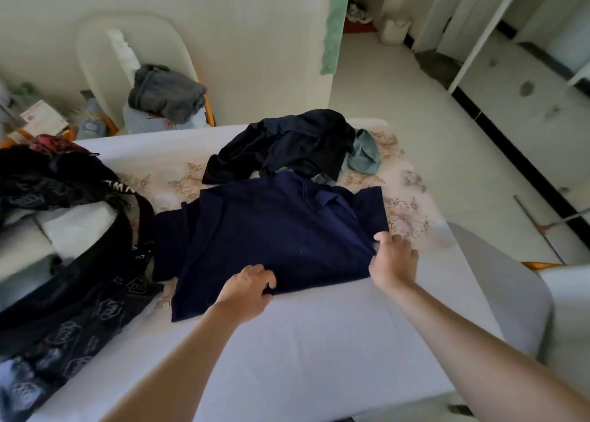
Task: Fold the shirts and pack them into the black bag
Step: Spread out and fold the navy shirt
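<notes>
1. Nearest the lens: two bare forearms reaching in from 6 o'clock over a pale sheet [319, 342] covering the bed.
2. Left hand [247, 289]: fingers curled round the near hem of the navy shirt [271, 236], at the shirt's 6 o'clock. Grasping cloth.
3. Right hand [394, 262]: at the shirt's 4 o'clock corner, thumb on top of the fabric, fingers behind the edge. Pinching that corner.
4. Navy shirt: collared, lying mostly flat at frame centre, collar toward 1 o'clock. One sleeve shows at 9 o'clock, the other at 2 o'clock. Its far half rests on a floral cover [405, 217], its near hem on the pale sheet.
5. Black bag [95, 271]: at 9 o'clock, just beside the shirt's left sleeve, mouth open. White folded items [76, 230] sit inside; what they are, cannot tell.
6. Dark patterned fabric [64, 335] lies in front of the bag, toward 8 o'clock.
7. Heap of dark clothes [287, 144]: unfolded, at 12 o'clock, touching the shirt's far edge. A grey-blue garment [364, 155] lies at the heap's 3 o'clock side.
8. Beyond the bed at 11 o'clock: a white chair [95, 54] carrying a crumpled grey cloth [166, 96].
9. At 12 to 1 o'clock: green cloth [335, 22] hanging by a doorway. Tiled floor [431, 134] toward 2 o'clock.
</notes>
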{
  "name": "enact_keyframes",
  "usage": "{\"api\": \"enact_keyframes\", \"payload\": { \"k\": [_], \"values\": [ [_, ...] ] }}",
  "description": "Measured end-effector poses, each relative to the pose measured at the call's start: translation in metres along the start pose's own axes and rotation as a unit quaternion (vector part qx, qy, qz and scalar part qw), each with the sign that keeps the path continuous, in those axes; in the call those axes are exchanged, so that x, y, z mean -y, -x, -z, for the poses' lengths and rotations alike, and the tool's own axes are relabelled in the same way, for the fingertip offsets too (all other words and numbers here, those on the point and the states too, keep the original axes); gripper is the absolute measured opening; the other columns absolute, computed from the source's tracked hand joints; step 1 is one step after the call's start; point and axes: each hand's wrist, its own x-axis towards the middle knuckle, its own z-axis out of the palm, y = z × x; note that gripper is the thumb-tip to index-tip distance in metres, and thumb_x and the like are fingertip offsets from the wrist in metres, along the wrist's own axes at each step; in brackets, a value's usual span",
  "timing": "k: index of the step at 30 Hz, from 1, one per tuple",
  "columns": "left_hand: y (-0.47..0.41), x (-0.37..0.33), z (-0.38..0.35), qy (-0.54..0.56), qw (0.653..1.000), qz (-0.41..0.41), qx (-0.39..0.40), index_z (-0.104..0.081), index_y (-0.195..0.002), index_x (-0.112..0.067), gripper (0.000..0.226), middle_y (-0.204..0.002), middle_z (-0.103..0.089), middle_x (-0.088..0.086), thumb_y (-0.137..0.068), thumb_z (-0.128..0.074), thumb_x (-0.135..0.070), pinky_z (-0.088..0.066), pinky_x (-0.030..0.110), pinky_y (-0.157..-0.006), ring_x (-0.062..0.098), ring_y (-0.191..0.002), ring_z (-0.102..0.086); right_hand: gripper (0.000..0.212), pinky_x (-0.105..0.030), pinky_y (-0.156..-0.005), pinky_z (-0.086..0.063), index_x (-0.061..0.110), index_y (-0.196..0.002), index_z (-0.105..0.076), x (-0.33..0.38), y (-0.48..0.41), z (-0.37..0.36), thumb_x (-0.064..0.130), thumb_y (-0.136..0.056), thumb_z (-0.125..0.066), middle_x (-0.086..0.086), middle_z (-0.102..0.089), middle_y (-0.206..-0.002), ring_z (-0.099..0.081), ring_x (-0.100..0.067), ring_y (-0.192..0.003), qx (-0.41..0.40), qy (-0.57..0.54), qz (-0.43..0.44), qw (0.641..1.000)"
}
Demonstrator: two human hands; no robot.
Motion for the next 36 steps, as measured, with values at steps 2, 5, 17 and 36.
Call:
{"api": "enact_keyframes", "payload": {
  "k": [2, 5, 17, 36],
  "values": [
    [0.006, 0.002, 0.0, -0.035, 0.999, 0.005, -0.023, -0.054, -0.111, -0.032, 0.033, -0.105, -0.047, -0.015, -0.082, -0.055, -0.016, -0.038, 0.023, -0.086, 0.01, -0.1, -0.045, 0.049, -0.041, -0.082, -0.043, 0.019, -0.114, -0.061, 0.009, 0.011, -0.009, 0.007, -0.067, -0.07, -0.005, -0.058, -0.106, -0.053, -0.031, -0.099, -0.044, -0.025, 0.129, 0.99],
    [0.021, 0.016, -0.002, -0.103, 0.992, 0.062, -0.034, -0.048, -0.11, -0.028, 0.043, -0.11, -0.042, -0.009, -0.077, -0.054, -0.001, -0.04, 0.026, -0.086, 0.015, -0.1, -0.042, 0.051, -0.037, -0.082, -0.044, 0.025, -0.108, -0.063, 0.028, 0.03, -0.023, 0.022, -0.058, -0.074, 0.002, -0.054, -0.107, -0.049, -0.023, -0.095, -0.011, -0.004, 0.309, 0.951],
    [0.056, 0.016, 0.031, -0.035, 0.928, 0.136, 0.346, -0.073, -0.1, -0.01, 0.034, -0.086, -0.071, 0.002, -0.079, -0.046, -0.005, -0.057, 0.035, -0.081, 0.022, -0.073, -0.064, 0.014, -0.028, -0.072, -0.055, 0.031, -0.076, -0.066, 0.048, 0.056, 0.015, 0.022, -0.069, -0.058, 0.013, -0.066, -0.093, -0.064, -0.009, -0.083, 0.473, -0.024, 0.206, 0.856],
    [-0.064, -0.03, 0.02, -0.051, 0.997, -0.06, 0.009, -0.024, -0.154, -0.033, 0.054, -0.16, -0.018, -0.005, -0.102, -0.04, -0.034, -0.019, 0.038, -0.12, 0.018, -0.148, -0.01, 0.024, -0.038, -0.079, -0.048, 0.019, -0.106, -0.065, 0.054, -0.051, -0.015, 0.034, -0.103, -0.046, 0.0, -0.07, -0.095, -0.064, -0.026, -0.089, 0.042, -0.163, -0.05, 0.985]
  ]
}}
